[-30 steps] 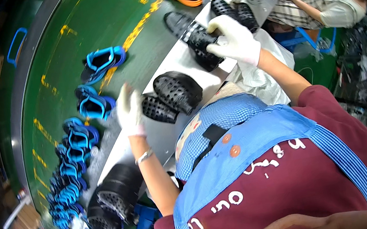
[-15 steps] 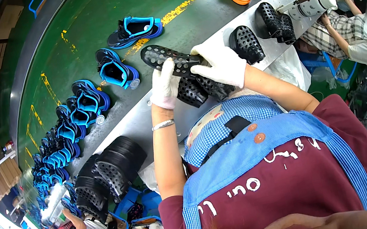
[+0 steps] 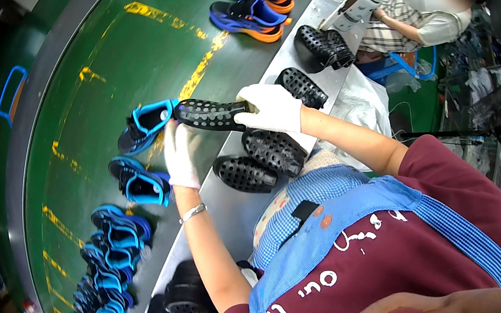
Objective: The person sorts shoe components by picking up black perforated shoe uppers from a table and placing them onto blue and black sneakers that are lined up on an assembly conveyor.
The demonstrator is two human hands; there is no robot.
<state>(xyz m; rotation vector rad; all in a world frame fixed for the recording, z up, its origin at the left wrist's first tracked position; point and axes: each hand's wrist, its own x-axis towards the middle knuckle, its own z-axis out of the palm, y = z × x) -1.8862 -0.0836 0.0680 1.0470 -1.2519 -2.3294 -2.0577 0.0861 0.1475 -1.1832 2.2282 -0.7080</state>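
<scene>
My right hand, in a white glove, grips a black perforated shoe last by its heel end, with its toe pointing left. My left hand, also gloved, is apart from the last, its fingers stretched out toward a black and blue sneaker. Whether the fingertips touch that sneaker I cannot tell. Just nearer lies another sneaker with a bright blue lining. Two more perforated lasts, one beside the other, rest on the metal ledge below my right hand.
A green conveyor belt carries a long row of sneakers, including orange-soled ones farther up. More lasts stand on the metal ledge to the right and in a pile at lower left. A co-worker sits at upper right by a white bucket.
My left hand has let go of the shoe last and reached left toward the sneaker. The right hand still holds the last. The whole view has shifted.
</scene>
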